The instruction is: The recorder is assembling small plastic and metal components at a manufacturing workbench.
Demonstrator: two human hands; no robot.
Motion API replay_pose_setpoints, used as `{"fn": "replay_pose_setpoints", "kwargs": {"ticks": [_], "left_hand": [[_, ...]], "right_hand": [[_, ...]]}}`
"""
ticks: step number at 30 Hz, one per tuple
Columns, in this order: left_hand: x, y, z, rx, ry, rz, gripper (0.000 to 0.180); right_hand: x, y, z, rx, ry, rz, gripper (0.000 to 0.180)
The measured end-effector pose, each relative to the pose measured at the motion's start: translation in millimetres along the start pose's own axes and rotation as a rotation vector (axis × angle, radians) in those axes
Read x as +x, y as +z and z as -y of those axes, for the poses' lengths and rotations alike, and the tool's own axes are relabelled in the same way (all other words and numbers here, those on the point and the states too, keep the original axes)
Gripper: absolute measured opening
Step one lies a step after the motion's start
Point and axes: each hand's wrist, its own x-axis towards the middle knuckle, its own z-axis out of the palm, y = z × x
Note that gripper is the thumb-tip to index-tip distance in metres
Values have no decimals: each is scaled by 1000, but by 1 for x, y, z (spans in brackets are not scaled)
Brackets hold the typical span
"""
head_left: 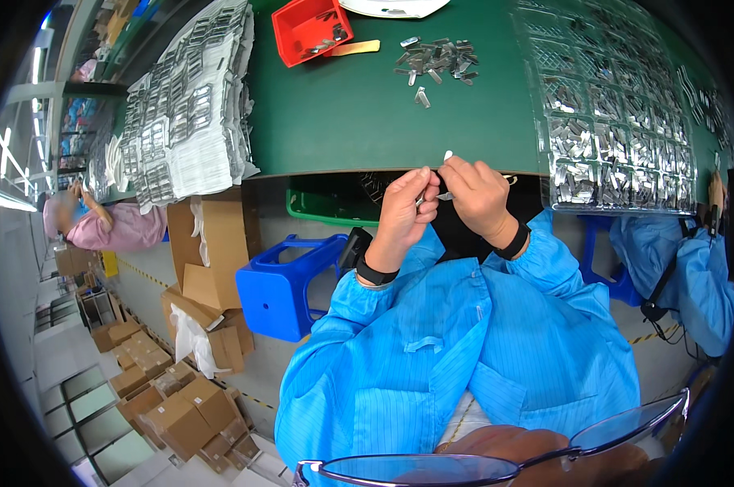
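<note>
At the near edge of the green work table [367, 122], both hands meet. Left hand [403, 207] pinches a small silvery metal clip [422, 198] between thumb and forefinger, clenched. Right hand [474, 195] grips a second small silvery piece [445, 196], fingers closed on it. Long axes run roughly left-right, pieces nearly touching between the two grips; exact contact unclear. Loose pile of grey metal clips [436, 58] lies farther up the table, red plastic bin [312, 29] beside it.

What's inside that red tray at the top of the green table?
The red tray holds a few small grey metal pieces along its right side; the rest shows bare red floor. Its near corner is hidden by its own wall.
</note>
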Motion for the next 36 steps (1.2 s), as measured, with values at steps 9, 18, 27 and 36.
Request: {"fn": "replay_pose_setpoints", "kwargs": {"ticks": [9,18,27,36], "left_hand": [[2,10,12,25,-18,12,23],[4,13,13,21,-45,-52,23],[6,8,22,-5,-68,-32,21],[-9,24,13,-31,-10,109,21]], "right_hand": [[-4,7,-7,230,112,-186,34],[2,-4,-4,121,170,-45,28],[-12,-8,-10,131,62,-16,33],[-10,-18,21,1130,598,-200,21]]}}
